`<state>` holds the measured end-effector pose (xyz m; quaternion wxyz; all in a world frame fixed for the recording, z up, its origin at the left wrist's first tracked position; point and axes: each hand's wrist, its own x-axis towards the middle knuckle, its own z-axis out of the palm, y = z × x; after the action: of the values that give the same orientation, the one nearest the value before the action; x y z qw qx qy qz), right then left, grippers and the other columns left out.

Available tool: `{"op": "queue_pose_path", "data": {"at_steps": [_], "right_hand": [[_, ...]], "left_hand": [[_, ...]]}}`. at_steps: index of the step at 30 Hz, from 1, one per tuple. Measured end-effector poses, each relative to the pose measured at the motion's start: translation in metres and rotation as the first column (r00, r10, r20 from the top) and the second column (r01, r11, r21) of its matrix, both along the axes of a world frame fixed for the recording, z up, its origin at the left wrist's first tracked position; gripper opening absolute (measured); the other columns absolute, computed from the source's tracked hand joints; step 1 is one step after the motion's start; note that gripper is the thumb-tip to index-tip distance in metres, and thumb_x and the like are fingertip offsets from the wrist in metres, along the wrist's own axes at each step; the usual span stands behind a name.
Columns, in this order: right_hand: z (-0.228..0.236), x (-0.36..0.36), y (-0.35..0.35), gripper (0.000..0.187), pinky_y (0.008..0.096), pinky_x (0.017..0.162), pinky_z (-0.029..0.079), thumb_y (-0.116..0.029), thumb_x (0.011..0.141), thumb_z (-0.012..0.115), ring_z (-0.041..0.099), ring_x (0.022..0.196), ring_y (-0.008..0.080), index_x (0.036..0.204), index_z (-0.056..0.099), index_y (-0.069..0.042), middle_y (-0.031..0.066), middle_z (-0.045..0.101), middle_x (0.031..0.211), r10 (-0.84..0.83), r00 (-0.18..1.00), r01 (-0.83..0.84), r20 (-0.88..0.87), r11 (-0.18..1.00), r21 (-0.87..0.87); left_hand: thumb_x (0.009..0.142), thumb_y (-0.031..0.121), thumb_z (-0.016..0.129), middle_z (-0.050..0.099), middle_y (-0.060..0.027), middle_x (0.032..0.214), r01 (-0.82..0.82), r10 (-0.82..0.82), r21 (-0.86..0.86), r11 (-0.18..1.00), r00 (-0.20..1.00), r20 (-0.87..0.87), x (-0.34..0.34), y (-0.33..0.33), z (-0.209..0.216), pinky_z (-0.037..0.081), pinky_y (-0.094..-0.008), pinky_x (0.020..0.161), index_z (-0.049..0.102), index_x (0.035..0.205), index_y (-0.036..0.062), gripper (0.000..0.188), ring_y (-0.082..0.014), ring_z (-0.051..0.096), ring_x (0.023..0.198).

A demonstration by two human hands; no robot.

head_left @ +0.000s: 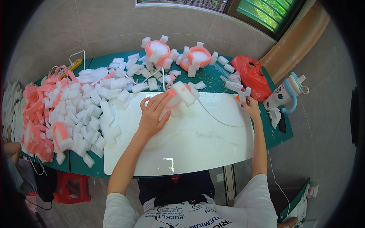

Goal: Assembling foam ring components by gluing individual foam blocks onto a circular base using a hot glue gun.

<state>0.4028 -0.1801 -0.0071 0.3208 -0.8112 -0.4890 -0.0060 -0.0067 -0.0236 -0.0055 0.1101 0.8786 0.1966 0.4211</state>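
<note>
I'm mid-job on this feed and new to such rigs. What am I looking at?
There's no robot: these are a person's bare hands. The single picture comes from a wide camera worn on the head, looking down, so straight edges bend near the rim. The left hand holds a pink-and-white foam piece over a white board. The right hand holds a white glue gun. On the green table, white blocks and pink foam are heaped at left; a red bag and a cup sit at right.
</note>
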Motion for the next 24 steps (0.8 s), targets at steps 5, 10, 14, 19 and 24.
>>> {"op": "queue_pose_path", "data": {"at_steps": [5,10,14,19,24], "right_hand": [[0.011,-0.005,-0.001,0.036,0.0299,0.060,0.047,-0.015,0.070,0.070,0.060,0.062,0.0193,0.100,0.061,0.004,0.0148,0.063,0.078,0.000,1.000,-0.002,-0.025,0.996,-0.084],[0.026,-0.006,-0.015,0.039,0.0311,0.065,0.047,-0.017,0.070,0.071,0.061,0.072,0.0225,0.103,0.062,0.001,0.0153,0.063,0.090,-0.011,0.999,0.020,0.047,0.981,-0.193],[0.058,-0.034,-0.031,0.032,0.0325,0.072,0.045,-0.014,0.072,0.068,0.060,0.083,0.0252,0.101,0.063,-0.001,0.0117,0.063,0.097,-0.002,0.956,0.048,0.294,0.988,-0.149],[0.106,-0.137,-0.013,0.022,0.0340,0.080,0.044,-0.004,0.076,0.061,0.056,0.096,0.0240,0.098,0.063,-0.004,0.0097,0.059,0.108,0.122,0.909,-0.239,0.399,0.936,0.258],[0.108,-0.224,0.029,0.032,0.0335,0.082,0.045,-0.007,0.072,0.067,0.054,0.096,0.0272,0.104,0.061,-0.004,0.0129,0.054,0.115,0.490,0.829,-0.549,0.269,0.804,0.229]], "left_hand": [[0.079,0.013,0.055,0.046,-0.0093,0.131,-0.003,0.003,-0.016,1.000,1.000,-0.002,-0.002,-0.001,0.002,0.020,-0.0401,0.097,0.046,0.127,0.0069,0.049,-0.0218,0.044,0.116],[0.080,0.014,0.054,0.046,-0.0081,0.131,-0.010,0.010,-0.023,1.000,1.000,-0.003,-0.002,-0.002,0.002,0.020,-0.0407,0.098,0.047,0.126,0.0075,0.047,-0.0213,0.044,0.117],[0.080,0.015,0.055,0.046,-0.0077,0.131,-0.009,0.009,-0.026,1.000,1.000,-0.004,-0.001,-0.001,0.001,0.020,-0.0409,0.098,0.047,0.126,0.0071,0.047,-0.0214,0.044,0.117],[0.080,0.018,0.057,0.044,-0.0058,0.133,-0.025,0.025,0.000,1.000,0.999,-0.030,-0.004,0.000,0.000,0.020,-0.0406,0.098,0.045,0.126,0.0070,0.048,-0.0177,0.044,0.116],[0.080,0.019,0.057,0.043,-0.0054,0.133,-0.019,0.019,-0.014,1.000,0.999,-0.028,-0.002,-0.001,0.001,0.019,-0.0406,0.098,0.045,0.127,0.0077,0.049,-0.0177,0.043,0.117]]}}
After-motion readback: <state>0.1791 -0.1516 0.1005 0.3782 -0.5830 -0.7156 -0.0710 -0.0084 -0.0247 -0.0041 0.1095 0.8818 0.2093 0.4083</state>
